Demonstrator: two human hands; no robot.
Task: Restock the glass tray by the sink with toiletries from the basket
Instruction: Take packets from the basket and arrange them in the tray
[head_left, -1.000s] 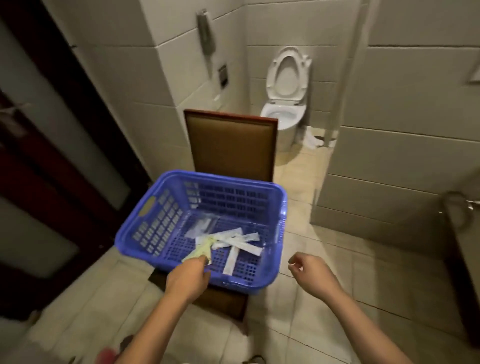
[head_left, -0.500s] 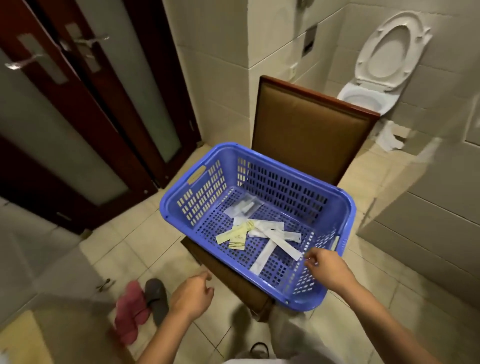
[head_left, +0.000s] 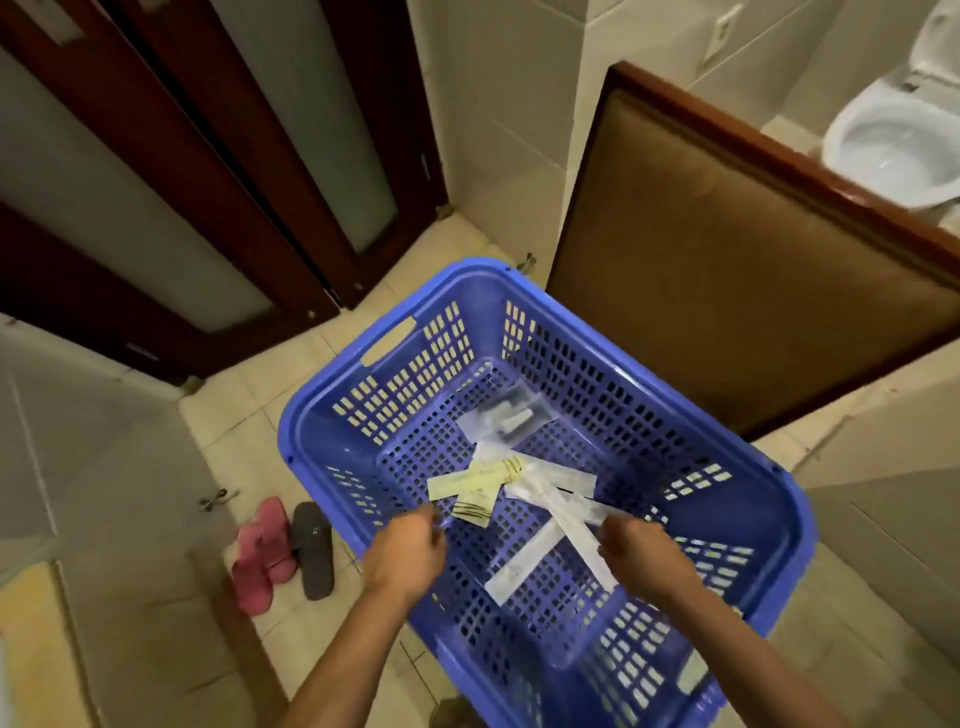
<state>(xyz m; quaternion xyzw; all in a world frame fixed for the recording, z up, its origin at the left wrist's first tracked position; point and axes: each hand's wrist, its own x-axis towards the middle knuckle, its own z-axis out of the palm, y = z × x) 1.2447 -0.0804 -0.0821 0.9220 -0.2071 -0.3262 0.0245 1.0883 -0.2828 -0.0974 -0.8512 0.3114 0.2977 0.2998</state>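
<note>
A person bends over a blue basket (head_left: 332, 387) that stands in front of the brown padded back of a chair (head_left: 727, 249). Both hands are inside the basket, low over its bottom. The toiletries lie there in a loose heap: a yellowish packet (head_left: 467, 480), some long white packets (head_left: 524, 558) that cross each other, and a clear bag (head_left: 511, 418) behind them. The left hand (head_left: 405, 553) has its fingers curled, and the fingertips are at the near edge of the yellowish packet; whether they pinch it cannot be told. The right hand (head_left: 644, 556) is curled too, just at the end of one long white packet, and its grip also cannot be told because of blur. On the tiled floor to the left lie pink slippers (head_left: 262, 553) and one grey slipper (head_left: 314, 551). Dark wooden doors (head_left: 171, 171) with frosted glass stand behind, and a white toilet (head_left: 893, 140) is at the top right.
</note>
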